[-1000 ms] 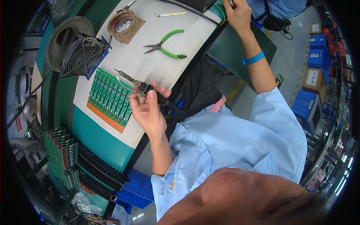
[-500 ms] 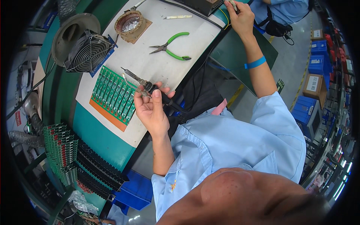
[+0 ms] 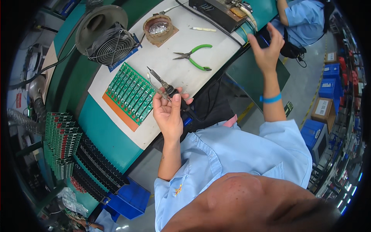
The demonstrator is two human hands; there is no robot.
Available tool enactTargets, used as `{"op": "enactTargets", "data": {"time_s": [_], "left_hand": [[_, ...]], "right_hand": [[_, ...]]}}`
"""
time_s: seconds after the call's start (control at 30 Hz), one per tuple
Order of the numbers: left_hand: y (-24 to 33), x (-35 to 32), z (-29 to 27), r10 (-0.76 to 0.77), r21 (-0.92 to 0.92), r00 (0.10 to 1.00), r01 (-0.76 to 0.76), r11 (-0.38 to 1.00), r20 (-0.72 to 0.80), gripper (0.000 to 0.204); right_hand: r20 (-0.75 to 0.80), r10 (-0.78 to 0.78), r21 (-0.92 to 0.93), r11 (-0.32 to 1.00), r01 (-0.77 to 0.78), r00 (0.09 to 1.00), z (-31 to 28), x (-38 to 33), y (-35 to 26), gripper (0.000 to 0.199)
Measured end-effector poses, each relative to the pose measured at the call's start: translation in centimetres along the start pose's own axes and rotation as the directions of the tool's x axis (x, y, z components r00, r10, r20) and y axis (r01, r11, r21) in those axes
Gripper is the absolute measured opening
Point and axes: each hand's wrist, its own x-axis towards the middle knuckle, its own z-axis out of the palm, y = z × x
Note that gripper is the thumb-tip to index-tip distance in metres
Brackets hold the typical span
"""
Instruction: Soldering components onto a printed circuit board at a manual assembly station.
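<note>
Green circuit boards are seen on an orange tray, itself laid on a white mat. Beside the boards, green-handled pliers are seen. A blue wristband is worn above a light-blue sleeve.

Soldering iron: bare metal, seemingly matt.

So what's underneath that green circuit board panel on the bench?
An orange sheet lies under the green circuit board panel, showing along its near edge. How far it reaches beneath is covered.

White-labelled brown carton, floor right
</note>
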Motion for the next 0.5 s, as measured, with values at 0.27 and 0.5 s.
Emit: {"op": "enactTargets", "data": {"time_s": [0.27, 0.5], "left_hand": [[-0.2, 0.2, 0.0, -0.013, -0.012, 0.997, 0.014, 1.000, 0.079, 0.041], [-0.1, 0.1, -0.3, 0.002, 0.025, 0.998, -0.004, 1.000, 0.058, 0.041]], "right_hand": [[0.409, -0.416, 0.317, 0.899, 0.300, 0.813, 1.6, -2.0, -9.7, 0.062], [0.452, -0.332, 0.379, 0.912, 0.159, 0.828, 1.7, -1.1, -9.7, 0.050]]}}
